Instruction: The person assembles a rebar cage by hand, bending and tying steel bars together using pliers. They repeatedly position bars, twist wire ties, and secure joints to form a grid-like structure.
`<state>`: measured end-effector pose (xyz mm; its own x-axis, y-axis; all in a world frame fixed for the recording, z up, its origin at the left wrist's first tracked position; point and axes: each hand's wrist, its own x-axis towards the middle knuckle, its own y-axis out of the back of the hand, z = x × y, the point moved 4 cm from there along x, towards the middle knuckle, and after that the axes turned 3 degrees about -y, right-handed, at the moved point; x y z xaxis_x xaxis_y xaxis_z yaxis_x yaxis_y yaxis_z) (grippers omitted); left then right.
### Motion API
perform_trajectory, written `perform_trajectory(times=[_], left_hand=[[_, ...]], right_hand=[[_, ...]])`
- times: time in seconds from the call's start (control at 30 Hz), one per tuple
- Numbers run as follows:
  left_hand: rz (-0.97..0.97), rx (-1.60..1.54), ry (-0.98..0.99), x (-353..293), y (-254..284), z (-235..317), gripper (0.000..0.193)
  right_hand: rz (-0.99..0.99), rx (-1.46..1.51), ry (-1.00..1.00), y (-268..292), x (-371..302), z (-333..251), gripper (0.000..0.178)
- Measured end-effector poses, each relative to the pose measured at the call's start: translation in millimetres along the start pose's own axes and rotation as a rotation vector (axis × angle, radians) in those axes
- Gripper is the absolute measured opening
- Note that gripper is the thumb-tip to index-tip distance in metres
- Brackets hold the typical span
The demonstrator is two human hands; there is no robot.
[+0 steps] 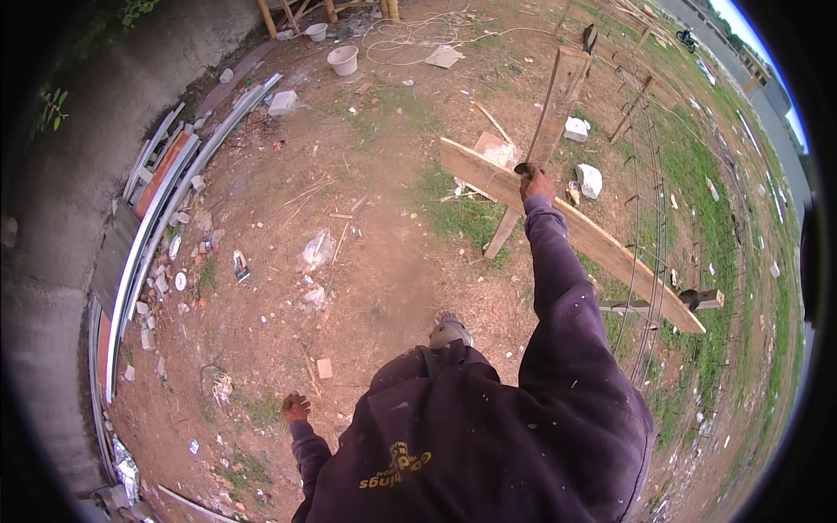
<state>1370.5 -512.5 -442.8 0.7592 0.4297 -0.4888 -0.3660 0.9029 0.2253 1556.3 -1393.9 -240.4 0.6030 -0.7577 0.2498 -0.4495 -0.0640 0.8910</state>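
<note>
I'm gripping the plank (602, 248) with my nearer right hand (538, 185) at the post (559, 96); long axis is slanting from post's left to near-right. Left hand (296, 407) is hanging empty-looking, half-curled, well left of post.

Right arm (562, 279) outstretched; left arm (309, 449) lowered, fingers (291, 403) half-curled.

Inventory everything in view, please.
Wooden plank: one, brown, right of centre
Upright board: one, brown, crossing plank
Buckets: two, whitish, top
Large blocks: two, white, right of board
Rebar frame: one, dark, right
Wall: one, grey, far left
Long strips: several, grey, reddish, beside wall
Wooden poles: several, yellowish, top
Plastic scraps: several, clear, mid left
Motorcycle: one, dark, top right
Small debris: uncounted, mixed, scattered
Sweatshirt: one, dark purple, bottom
Foot: one, bare toes, lower centre
Left fingers: one set, bare, lower left
Right fingers: one set, bare, on plank
</note>
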Motion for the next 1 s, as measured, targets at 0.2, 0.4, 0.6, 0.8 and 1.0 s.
perform_trajectory(times=[0.2,0.4,0.6,0.8,1.0], left_hand=[[0.130,-0.083,0.858,-202.2,-64.3,-163.4,0.033],[0.003,-0.135,0.738,-271.5,-156.3,-191.5,0.038],[0.176,-0.268,0.383,-265.6,-182.4,-127.1,0.042],[0.387,-0.429,0.271,-290.9,-161.9,-113.0,0.044],[0.468,-0.662,0.773,-390.7,-137.2,-280.4,0.041]], right_hand=[[-0.035,-0.007,0.213,-1.9,13.7,16.2,0.020],[0.027,0.100,0.282,8.8,22.7,21.9,0.012],[-0.031,0.299,0.276,20.9,37.6,17.1,0.007],[-0.154,0.054,0.298,-34.5,58.1,21.2,0.038],[-0.138,-0.097,0.268,18.0,6.5,-136.5,0.047]])
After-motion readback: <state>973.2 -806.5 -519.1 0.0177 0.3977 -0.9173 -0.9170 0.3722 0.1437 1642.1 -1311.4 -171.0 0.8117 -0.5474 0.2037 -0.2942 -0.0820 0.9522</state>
